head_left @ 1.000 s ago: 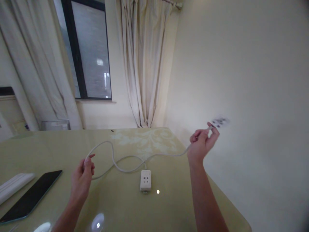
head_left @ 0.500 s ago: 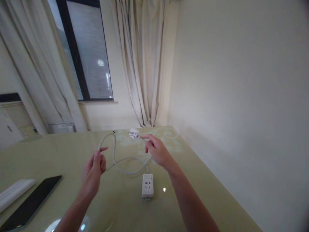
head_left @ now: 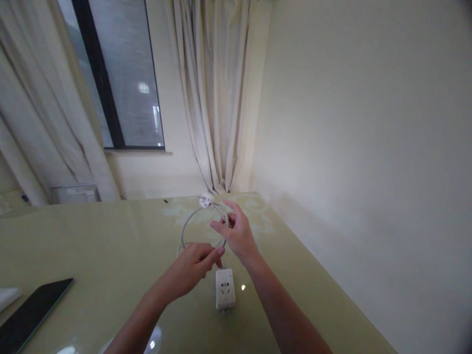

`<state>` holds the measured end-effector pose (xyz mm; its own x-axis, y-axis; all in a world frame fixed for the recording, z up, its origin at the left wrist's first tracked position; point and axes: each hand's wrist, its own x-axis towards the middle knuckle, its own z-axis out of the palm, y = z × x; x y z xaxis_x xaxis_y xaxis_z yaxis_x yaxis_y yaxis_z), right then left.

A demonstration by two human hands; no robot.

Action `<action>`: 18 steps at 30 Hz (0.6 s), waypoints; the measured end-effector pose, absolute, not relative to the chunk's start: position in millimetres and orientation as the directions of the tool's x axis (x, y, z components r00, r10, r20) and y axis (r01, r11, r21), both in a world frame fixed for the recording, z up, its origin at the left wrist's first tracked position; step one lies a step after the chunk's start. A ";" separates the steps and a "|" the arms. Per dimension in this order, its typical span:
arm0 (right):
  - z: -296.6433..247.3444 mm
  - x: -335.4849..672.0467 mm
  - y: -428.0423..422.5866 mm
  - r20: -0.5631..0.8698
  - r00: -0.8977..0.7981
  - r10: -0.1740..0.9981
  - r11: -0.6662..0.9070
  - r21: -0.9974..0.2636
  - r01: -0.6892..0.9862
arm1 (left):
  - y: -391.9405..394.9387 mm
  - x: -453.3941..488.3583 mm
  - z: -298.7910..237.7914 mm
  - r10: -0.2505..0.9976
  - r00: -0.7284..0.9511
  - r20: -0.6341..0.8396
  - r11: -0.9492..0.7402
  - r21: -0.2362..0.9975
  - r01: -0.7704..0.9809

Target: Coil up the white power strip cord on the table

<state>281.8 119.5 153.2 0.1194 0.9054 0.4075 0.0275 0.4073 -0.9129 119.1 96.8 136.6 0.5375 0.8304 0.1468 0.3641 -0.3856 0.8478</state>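
A pale power cord (head_left: 182, 228) loops above the table between my hands. My left hand (head_left: 197, 263) is closed, thumb and fingers pinching the cord just beyond the socket box. My right hand (head_left: 238, 231) is curled around the cord at the loop's right side, its index finger pointing away from me. The white plug (head_left: 206, 200) is at the far end of the loop, close to my right fingertips. A white extension socket (head_left: 225, 290) lies face up just in front of my left fingers.
A dark flat tablet-like slab (head_left: 35, 312) and part of a white object (head_left: 8, 297) lie at the left on the greenish glossy table (head_left: 121, 246). A small black bit (head_left: 165, 201) lies near the far edge. A wall (head_left: 350, 172) borders the right side; curtains (head_left: 212, 98) hang behind.
My left hand has moved right, bringing its part of the cord over to my right hand. The cord is now gathered into a rounder loop, and my right fingers have closed around it.
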 end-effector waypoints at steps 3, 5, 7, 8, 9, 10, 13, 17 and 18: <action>152.9 282.5 120.1 0.422 0.133 0.897 0.421 -0.906 0.036 | 113.5 100.8 132.9 0.833 0.503 0.230 -0.459 0.794 0.397; 154.8 284.8 121.1 0.416 0.195 0.888 0.425 -0.905 -0.001 | 130.0 82.6 125.9 0.859 0.386 0.336 -0.494 0.741 0.456; 158.5 287.8 121.5 0.397 0.250 0.883 0.417 -0.908 -0.032 | 146.8 65.9 111.8 0.885 0.202 0.420 -0.462 0.734 0.498; 160.8 289.3 121.2 0.386 0.268 0.883 0.413 -0.909 -0.052 | 153.8 60.0 102.4 0.891 0.131 0.434 -0.440 0.757 0.483; 163.4 290.6 120.5 0.378 0.272 0.885 0.412 -0.908 -0.078 | 159.3 56.5 92.0 0.900 0.098 0.424 -0.420 0.788 0.451; 166.1 291.6 119.1 0.373 0.260 0.890 0.412 -0.905 -0.111 | 163.1 55.4 81.5 0.909 0.115 0.400 -0.410 0.815 0.409; 174.7 294.7 112.7 0.399 0.148 0.905 0.423 -0.881 -0.211 | 164.4 63.6 57.1 0.888 0.309 0.340 -0.430 0.852 0.300; 184.3 304.6 104.3 0.475 0.094 0.875 0.483 -0.847 -0.223 | 152.9 79.9 56.1 0.858 0.444 0.258 -0.389 0.891 0.235; 185.7 308.1 103.4 0.489 0.126 0.863 0.505 -0.845 -0.176 | 148.8 82.9 60.9 0.855 0.478 0.202 -0.352 0.902 0.249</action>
